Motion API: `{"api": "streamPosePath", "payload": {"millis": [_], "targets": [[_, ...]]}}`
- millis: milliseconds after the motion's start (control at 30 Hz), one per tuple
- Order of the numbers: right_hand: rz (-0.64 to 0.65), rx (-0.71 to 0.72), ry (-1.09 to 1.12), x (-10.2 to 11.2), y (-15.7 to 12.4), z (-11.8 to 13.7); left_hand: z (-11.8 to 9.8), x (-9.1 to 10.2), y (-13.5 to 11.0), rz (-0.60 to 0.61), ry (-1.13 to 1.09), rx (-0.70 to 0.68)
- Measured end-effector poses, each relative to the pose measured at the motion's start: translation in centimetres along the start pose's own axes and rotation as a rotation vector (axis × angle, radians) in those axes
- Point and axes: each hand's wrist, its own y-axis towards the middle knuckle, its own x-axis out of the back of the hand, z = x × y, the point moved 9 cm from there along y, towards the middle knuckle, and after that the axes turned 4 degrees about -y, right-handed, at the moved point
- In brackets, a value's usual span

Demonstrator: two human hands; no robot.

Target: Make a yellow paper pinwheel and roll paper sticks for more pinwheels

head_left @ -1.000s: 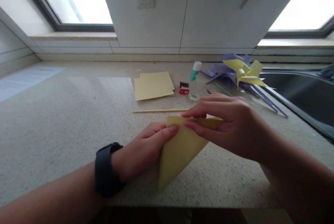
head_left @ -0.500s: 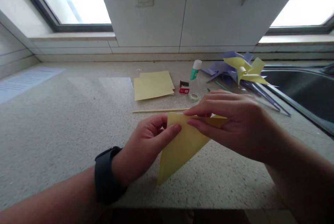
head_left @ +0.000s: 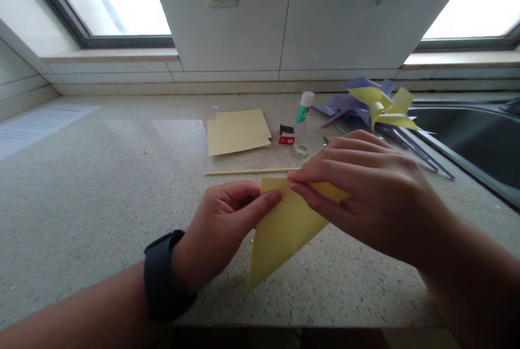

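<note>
A yellow sheet folded into a triangle (head_left: 280, 235) is held just above the speckled counter (head_left: 101, 186), its point aimed toward me. My left hand (head_left: 221, 227), with a dark watch on the wrist, pinches the triangle's upper left corner between thumb and fingers. My right hand (head_left: 365, 192) is closed along the top fold, with thumb and forefinger pinching the edge. A thin wooden stick (head_left: 249, 172) lies on the counter just beyond the paper.
Farther back lie a stack of yellow sheets (head_left: 238, 131), a small red stapler (head_left: 286, 135), a roll of clear tape (head_left: 302, 149) and a glue stick (head_left: 304, 106). Finished purple and yellow pinwheels (head_left: 377, 108) lie back right beside a dark sink (head_left: 471, 143).
My left fingers curled up off the counter and now pinch the paper's corner. The right hand slid slightly left along the top fold. The triangle barely moved.
</note>
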Motion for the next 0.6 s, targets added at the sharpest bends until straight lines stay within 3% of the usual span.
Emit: {"api": "streamPosePath", "payload": {"millis": [600], "targets": [[0.01,-0.017,-0.053,-0.23,-0.12,-0.11,0.11,0.12,0.0,-0.007,0.003,0.026]]}}
